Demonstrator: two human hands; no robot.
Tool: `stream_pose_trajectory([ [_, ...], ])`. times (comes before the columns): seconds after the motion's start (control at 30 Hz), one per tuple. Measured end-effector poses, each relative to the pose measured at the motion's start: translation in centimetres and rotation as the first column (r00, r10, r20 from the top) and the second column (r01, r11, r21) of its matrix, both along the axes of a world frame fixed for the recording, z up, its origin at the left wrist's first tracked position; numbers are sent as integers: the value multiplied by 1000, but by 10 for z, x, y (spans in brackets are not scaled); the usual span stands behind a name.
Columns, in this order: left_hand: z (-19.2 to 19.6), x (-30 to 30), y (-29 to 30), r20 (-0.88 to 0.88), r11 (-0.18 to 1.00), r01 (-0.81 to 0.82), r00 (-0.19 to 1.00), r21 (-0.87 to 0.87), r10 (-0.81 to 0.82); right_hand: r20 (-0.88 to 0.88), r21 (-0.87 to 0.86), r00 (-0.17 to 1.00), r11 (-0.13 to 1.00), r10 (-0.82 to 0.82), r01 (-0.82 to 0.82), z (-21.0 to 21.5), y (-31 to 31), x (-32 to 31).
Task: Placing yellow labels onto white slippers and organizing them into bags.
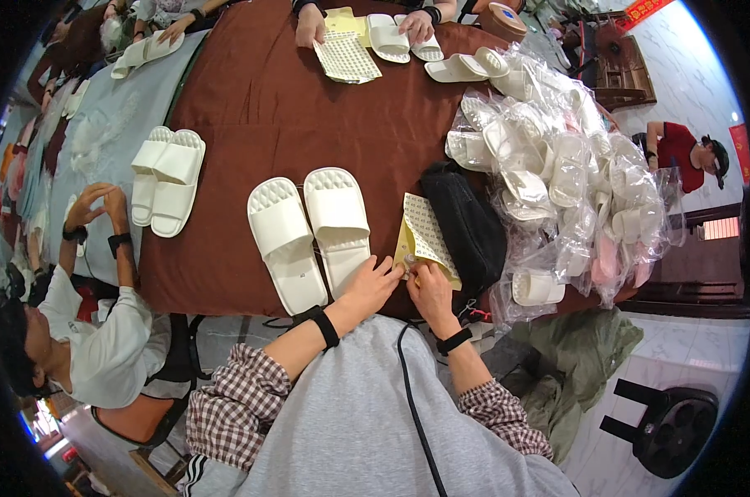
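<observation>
Left hand and right hand are together, fingertips bunched at the near end of a sticker sheet, can't tell which is pinching it; its long axis runs away from the person, far end tipped left. Just left, the white slippers sit toes-away on the brown-covered worktop. Beside the sheet there's a black pouch, contents hidden, then a heap of clear bags holding more white footwear plus something pink.

Head view, clock from its centre. I note tiny dark print in rows on the near sticker sheet, 2 o'clock; similar rows on the far sticker sheet, 12. Small dark mark on the slipper insole, 9. Yellow lettering on a red banner, between 1 and 2. I cannot read any reliably.
</observation>
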State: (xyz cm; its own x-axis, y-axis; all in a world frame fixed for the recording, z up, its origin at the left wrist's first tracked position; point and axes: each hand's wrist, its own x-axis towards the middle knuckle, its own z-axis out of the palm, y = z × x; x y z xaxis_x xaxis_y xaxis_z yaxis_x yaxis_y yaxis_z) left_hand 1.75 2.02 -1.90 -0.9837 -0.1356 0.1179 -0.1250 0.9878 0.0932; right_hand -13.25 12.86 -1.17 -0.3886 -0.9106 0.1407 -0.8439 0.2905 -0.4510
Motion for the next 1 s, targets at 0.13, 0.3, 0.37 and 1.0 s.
stream_pose_trajectory([
  [0.13, -2, 0, 2, 20, 1000, -12, 1000, -7, 12, 50, 7, 997, 998, -63, 63, -2, -3, 1],
  [0.3, -6, 0, 3, -15, 999, -30, 999, 23, 30, 131, 21, 988, 997, -82, 80, -4, -4, -3],
  [0.37, -6, 0, 3, -25, 999, -32, 999, 19, 33, 143, 23, 986, 997, -81, 79, -3, -3, -4],
  [1.0, 3, -2, 6, 110, 999, -6, 994, -45, 11, 412, -27, 904, 990, -118, 142, -1, 6, -21],
])
